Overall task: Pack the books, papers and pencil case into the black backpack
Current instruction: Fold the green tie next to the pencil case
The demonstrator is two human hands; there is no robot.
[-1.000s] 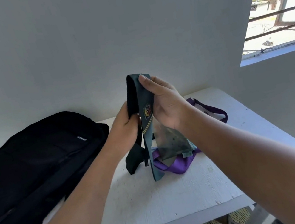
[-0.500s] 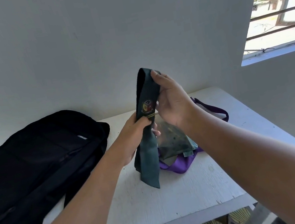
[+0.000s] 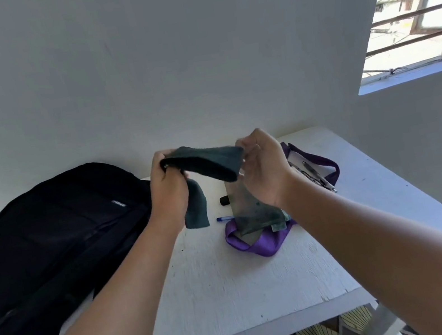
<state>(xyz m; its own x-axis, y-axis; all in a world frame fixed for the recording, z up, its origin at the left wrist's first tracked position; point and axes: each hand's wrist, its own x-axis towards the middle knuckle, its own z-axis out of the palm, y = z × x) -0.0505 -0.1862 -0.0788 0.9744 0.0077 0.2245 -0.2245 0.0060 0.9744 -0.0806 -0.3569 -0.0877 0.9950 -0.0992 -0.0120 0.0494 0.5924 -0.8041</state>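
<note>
Dark green fabric necktie, held upright half second before, was turned flat and doubled over at frame centre; crest no longer shown. Judged: folding in progress, nothing yet packed.

Left hand was closed on tie's left fold, tail hung below fist. Right hand pinched tie's right end, fingers curled narrow.

Black fabric backpack lay at frame left on white painted table, zip apparently shut, just beside left hand. Purple-trimmed clear pouch with pens lay right of centre, beneath right hand, untouched.
</note>
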